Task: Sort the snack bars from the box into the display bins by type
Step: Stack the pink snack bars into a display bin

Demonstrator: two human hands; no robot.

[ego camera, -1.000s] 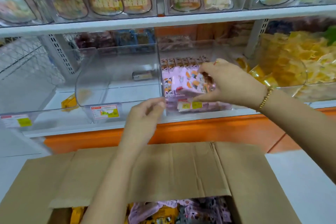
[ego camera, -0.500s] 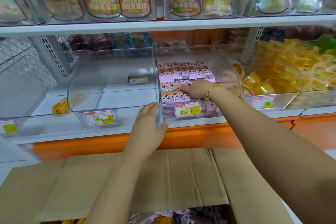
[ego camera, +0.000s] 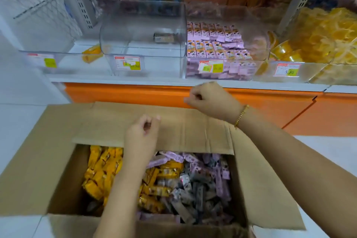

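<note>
Could scoop a mixed handful from the cardboard box (ego camera: 48, 160) at lower centre, with yellow snack bars (ego camera: 102, 170) heaped at its left against purple snack bars (ego camera: 216, 179) at its right, glossy wrappers jumbled and overlapping mid-box; could then seed the purple-stocked bin (ego camera: 258, 44) at middle right with strays; hands above the flap, left hand (ego camera: 143, 137) and right hand (ego camera: 210, 100) loosely curled, empty.

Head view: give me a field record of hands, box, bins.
left hand: loosely curled, empty, over the flap of the brown cardboard box
right hand: loosely curled, empty, in front of the orange base panel
box contents: yellow-wrapped snack bars on the left, purple-wrapped snack bars on the right
purple-filled clear plastic bin: bars in rows
middle clear plastic bin: one wrapped bar at the back
</note>
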